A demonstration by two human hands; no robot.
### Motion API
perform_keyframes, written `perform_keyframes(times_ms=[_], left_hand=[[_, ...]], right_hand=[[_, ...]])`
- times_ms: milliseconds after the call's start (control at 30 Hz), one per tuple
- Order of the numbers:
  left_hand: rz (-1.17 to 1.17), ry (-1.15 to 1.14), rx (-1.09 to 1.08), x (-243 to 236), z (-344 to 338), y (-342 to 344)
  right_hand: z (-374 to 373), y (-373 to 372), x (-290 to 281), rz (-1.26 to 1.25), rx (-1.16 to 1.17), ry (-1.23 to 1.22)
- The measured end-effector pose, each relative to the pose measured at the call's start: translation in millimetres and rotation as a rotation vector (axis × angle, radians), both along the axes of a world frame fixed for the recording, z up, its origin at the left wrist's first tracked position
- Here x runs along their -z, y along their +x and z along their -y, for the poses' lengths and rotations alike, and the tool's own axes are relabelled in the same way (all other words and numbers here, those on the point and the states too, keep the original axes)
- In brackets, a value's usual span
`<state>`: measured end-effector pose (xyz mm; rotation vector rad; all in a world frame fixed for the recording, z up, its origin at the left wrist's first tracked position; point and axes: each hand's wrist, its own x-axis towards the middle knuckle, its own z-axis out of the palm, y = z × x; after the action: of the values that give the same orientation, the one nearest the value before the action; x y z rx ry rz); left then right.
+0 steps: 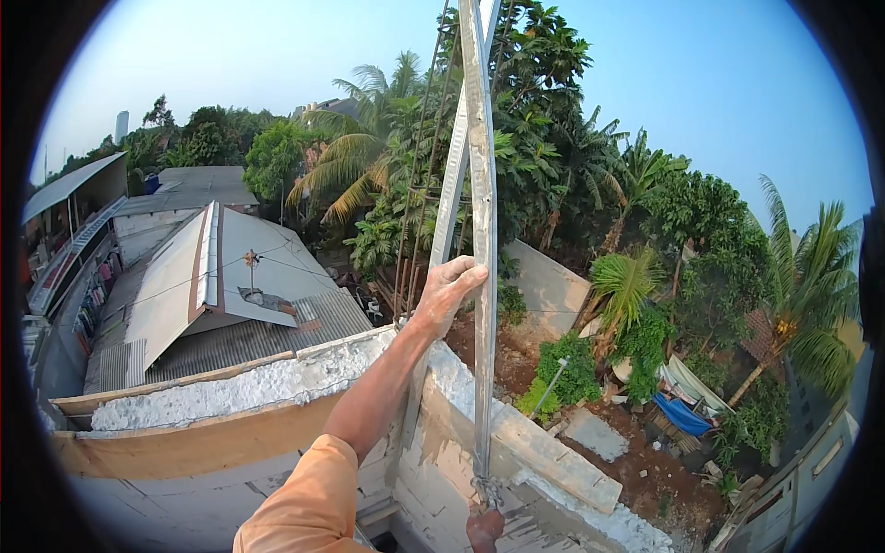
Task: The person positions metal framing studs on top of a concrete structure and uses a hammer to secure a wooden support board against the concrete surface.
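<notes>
A long, straight metal bar (483,203), smeared with dried mortar, stands nearly upright in front of me. My left hand (447,295), dusty and in an orange sleeve, is closed around its middle with the fingers over the near edge. Low down, my right hand (484,528) is partly visible as a closed fist at the bar's lower end, just under a lump of grey mortar (486,488). A second, lighter ribbed metal strip (454,180) slants behind the bar and crosses it near the top.
Around me runs a block wall (442,452) topped with rough concrete (249,382) between wooden form boards (203,441). Thin steel rods (426,157) rise from its corner. Beyond lie a lower pitched roof (171,286), palm trees, and ground with a blue tarp (680,414).
</notes>
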<state>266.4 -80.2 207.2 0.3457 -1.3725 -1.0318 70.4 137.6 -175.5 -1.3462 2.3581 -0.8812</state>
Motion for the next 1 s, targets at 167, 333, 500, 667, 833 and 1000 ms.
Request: perform_keyframes(times_ms=[167, 333, 500, 667, 833, 1000], left_hand=[[-0.075, 0.016, 0.060, -10, 10, -6], [-0.169, 0.026, 0.128, -10, 16, -14], [-0.148, 0.024, 0.123, -4, 27, -14], [-0.146, 0.038, 0.117, -4, 26, -11], [-0.125, 0.020, 0.113, -8, 25, -14], [-0.113, 0.073, 0.100, -3, 18, -21]], right_hand=[[-3, 5, -3, 0.005, -0.006, -0.021], [-1, -8, 27, -0.033, 0.016, 0.020], [-10, 0, 13, 0.007, -0.026, -0.045], [-13, 7, -15, -0.003, -0.047, -0.034], [-9, 6, -14, -0.008, -0.065, -0.093], [-20, 3, -19, 0.106, -0.090, -0.155]])
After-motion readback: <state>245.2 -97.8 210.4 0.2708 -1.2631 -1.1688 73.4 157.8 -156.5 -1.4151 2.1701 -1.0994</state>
